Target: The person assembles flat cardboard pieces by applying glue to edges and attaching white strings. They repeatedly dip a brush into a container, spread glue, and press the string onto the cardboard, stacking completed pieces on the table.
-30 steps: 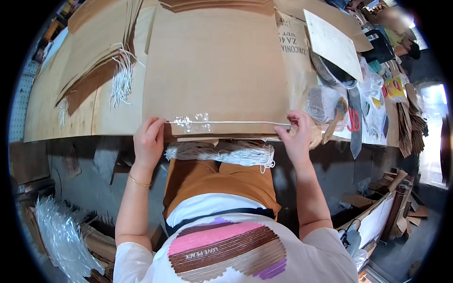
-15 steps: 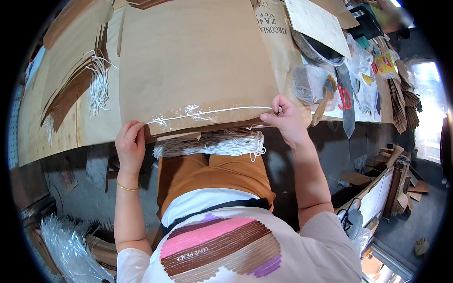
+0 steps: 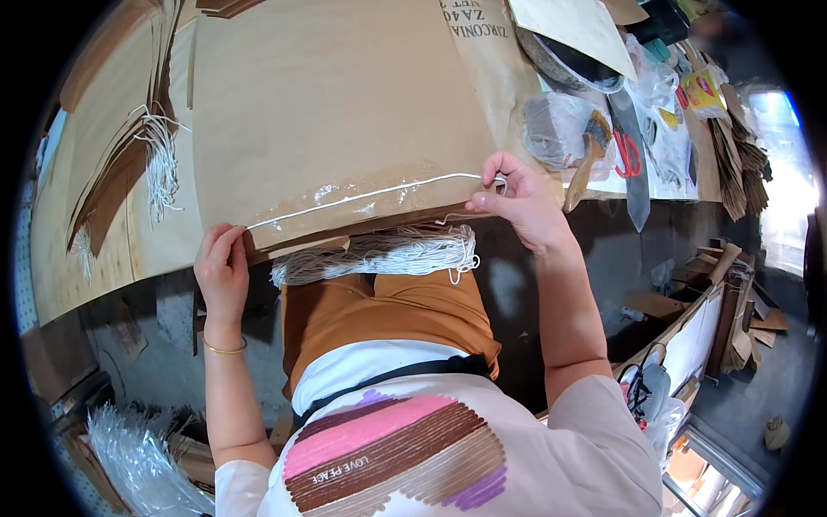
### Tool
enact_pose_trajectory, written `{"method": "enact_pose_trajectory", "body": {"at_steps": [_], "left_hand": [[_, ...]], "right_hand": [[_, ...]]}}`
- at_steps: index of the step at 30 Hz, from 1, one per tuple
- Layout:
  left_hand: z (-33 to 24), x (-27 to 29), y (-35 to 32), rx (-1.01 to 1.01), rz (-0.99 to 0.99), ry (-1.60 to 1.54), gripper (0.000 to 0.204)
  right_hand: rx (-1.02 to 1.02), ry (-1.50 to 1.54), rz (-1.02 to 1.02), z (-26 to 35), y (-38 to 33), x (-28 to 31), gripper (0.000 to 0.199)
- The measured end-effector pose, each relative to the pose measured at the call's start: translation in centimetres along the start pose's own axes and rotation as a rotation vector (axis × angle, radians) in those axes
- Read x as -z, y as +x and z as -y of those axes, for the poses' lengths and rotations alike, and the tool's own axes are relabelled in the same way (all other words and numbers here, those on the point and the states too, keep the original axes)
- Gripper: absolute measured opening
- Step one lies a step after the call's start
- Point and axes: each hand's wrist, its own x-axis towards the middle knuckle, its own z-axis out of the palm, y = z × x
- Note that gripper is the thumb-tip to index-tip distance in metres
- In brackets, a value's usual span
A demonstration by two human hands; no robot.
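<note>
A white string [image 3: 370,197] stretches across the glossy, wet-looking near edge of a large brown paper sheet [image 3: 327,95]. My left hand [image 3: 222,267] pinches the string's left end at the sheet's near left corner. At the right, my right hand [image 3: 517,202] pinches the other end, with a short loop of string at its fingertips. The string looks close to the paper; whether its full length touches cannot be made out. On my lap, against the table edge, lies a bundle of white strings [image 3: 370,256].
Folded brown paper with hanging white strings [image 3: 160,164] lies at the left. To the right are a brush [image 3: 587,164], red-handled scissors [image 3: 627,153], a long blade [image 3: 636,185], a plastic-wrapped block [image 3: 560,129] and a dark basin [image 3: 564,65]. Clear plastic strips [image 3: 142,457] stand at lower left.
The string's right end has risen slightly, so the string slants more across the paper. Both hands still pinch it. The whole view has shifted a little.
</note>
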Motion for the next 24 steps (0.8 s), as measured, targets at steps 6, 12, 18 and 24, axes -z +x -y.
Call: {"method": "enact_pose_trajectory", "body": {"at_steps": [6, 12, 18, 24], "left_hand": [[-0.1, 0.1, 0.0, 0.022, 0.011, 0.023, 0.012], [-0.4, 0.0, 0.1, 0.028, 0.030, 0.017, 0.013], [-0.3, 0.1, 0.1, 0.063, 0.057, 0.023, 0.013], [-0.6, 0.0, 0.2, 0.055, 0.057, 0.028, 0.012]], "right_hand": [[0.056, -0.016, -0.016, -0.1, 0.0, -0.3, 0.026], [-0.001, 0.078, -0.009, 0.7, -0.2, -0.3, 0.028], [0.066, -0.040, -0.047, 0.1, 0.0, -0.5, 0.027], [0.087, -0.019, -0.138, 0.2, -0.2, -1.5, 0.026]]}}
